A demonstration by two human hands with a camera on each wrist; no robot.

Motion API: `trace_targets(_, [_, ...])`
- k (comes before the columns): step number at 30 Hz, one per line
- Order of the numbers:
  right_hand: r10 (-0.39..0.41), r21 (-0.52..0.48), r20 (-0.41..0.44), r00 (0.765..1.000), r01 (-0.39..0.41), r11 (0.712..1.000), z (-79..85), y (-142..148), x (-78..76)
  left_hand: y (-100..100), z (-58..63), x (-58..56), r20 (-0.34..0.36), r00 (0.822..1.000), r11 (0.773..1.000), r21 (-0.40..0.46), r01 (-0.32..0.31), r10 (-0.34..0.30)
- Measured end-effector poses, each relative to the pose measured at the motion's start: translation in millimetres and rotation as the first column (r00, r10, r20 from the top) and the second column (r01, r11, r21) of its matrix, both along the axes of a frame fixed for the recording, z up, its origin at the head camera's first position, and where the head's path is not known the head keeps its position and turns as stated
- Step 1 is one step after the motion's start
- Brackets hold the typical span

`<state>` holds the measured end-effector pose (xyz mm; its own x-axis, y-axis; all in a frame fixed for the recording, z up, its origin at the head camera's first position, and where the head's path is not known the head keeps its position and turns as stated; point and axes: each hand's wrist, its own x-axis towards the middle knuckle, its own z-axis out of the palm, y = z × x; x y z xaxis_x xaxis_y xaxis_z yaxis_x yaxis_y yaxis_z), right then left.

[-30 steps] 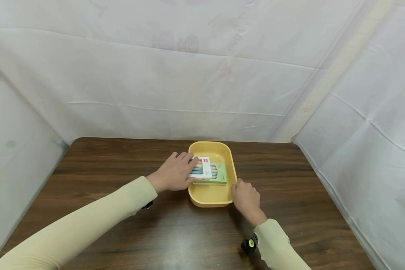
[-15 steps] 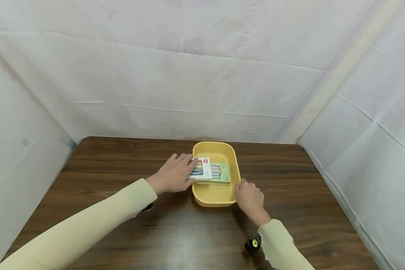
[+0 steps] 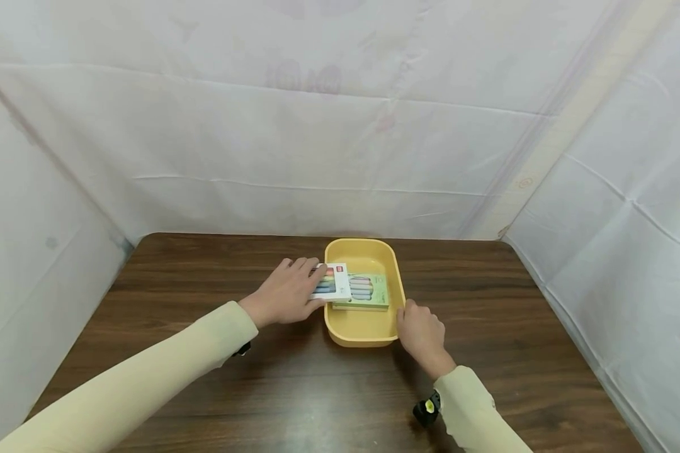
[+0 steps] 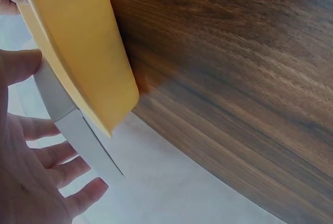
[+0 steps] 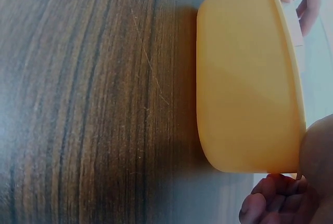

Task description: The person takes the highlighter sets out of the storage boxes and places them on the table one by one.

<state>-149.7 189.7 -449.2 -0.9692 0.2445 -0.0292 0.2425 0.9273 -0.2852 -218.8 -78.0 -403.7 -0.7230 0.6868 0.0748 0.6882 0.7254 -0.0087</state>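
A yellow plastic basket (image 3: 360, 340) stands on the table, with a green box (image 3: 378, 292) printed with pastel pens lying inside. My left hand (image 3: 286, 292) holds a white box (image 3: 342, 284) printed with rainbow-coloured sticks, over the basket's left rim. The white box overlaps the left part of the green one in the head view. In the left wrist view, thumb and spread fingers lie along opposite edges of the white box (image 4: 91, 143), close beside the basket wall. My right hand (image 3: 421, 330) grips the basket's right rim near its front corner, some fingers bent below it.
The dark wood table (image 3: 232, 390) carries the basket near its far edge. White sheeting (image 3: 249, 138) hangs behind the table and along both sides. A black wrist device (image 3: 427, 408) sits at the right sleeve.
My left hand has drawn the white box leftward relative to the basket, uncovering more of the green box. My right hand keeps its grip on the rim. The head view has shifted slightly.
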Motion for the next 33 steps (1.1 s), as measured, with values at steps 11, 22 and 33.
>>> trace_targets(11, [0.013,-0.001,0.006,1.000,-0.013,1.000,-2.9,-2,-1.6,-9,0.6,-2.3,-0.004,1.000,1.000,0.010,-0.016,0.016])
trace_targets(22, [0.018,0.012,-0.019,1.000,-0.018,1.000,0.6,2,0.0,-17,2.2,-4.9,-0.022,0.999,1.000,-0.012,-0.028,0.027])
trace_targets(33, [0.024,0.012,-0.008,1.000,-0.024,1.000,0.7,2,0.5,-23,2.4,-4.3,0.001,0.999,0.999,-0.014,-0.035,0.035])
